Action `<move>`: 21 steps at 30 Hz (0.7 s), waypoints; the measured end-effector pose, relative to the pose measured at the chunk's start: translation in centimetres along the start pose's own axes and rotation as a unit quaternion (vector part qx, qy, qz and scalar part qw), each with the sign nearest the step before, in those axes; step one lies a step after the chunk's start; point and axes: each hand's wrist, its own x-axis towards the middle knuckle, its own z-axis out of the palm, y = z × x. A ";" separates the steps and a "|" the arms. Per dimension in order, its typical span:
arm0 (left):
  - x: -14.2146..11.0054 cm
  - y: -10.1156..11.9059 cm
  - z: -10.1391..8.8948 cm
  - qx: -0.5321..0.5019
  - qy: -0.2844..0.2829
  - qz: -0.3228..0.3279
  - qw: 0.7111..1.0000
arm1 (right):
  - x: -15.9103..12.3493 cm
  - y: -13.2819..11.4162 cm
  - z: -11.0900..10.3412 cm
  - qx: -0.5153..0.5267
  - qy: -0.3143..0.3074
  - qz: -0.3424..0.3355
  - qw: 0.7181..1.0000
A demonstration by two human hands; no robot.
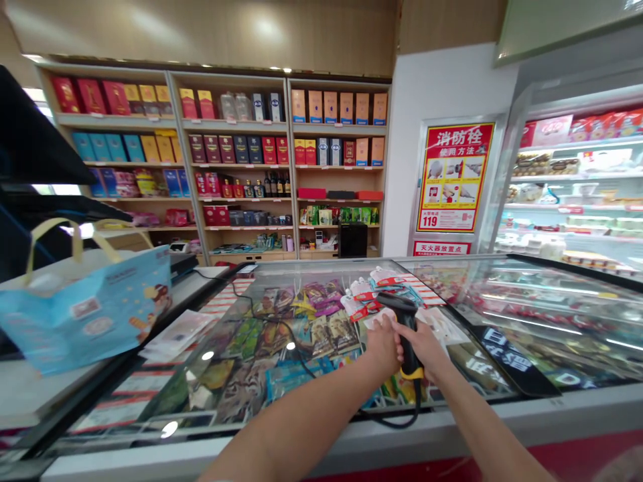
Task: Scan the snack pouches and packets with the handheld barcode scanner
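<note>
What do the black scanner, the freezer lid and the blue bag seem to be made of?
The handheld scanner looks like matte black moulded plastic, with a yellow band. The freezer lid seems to be glass: clear, with bright reflections. The blue bag may be printed paper or coated fabric; its look leaves this open.

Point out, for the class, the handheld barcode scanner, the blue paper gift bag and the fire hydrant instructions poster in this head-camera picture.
handheld barcode scanner point(406, 314): head view, on its black upper body
blue paper gift bag point(85, 311): head view, on its front panel
fire hydrant instructions poster point(452, 177): head view, on its middle
</note>
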 end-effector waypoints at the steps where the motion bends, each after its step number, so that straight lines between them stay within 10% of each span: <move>1: -0.5 -0.4 -0.7 0.036 0.002 0.018 0.999 | -0.1 0.0 0.1 0.001 -0.004 -0.004 1.000; 8: -5.6 -7.8 -10.7 0.044 0.123 0.024 0.991 | 0.5 0.8 2.9 -0.007 -0.034 -0.001 0.999; 16: -13.0 -22.7 -25.2 0.232 0.219 -0.275 0.907 | 1.9 1.4 12.1 -0.029 -0.142 0.010 0.989; 21: -17.0 -28.3 -29.7 0.252 0.164 -0.413 0.860 | 2.6 0.7 18.5 -0.027 -0.203 0.017 0.979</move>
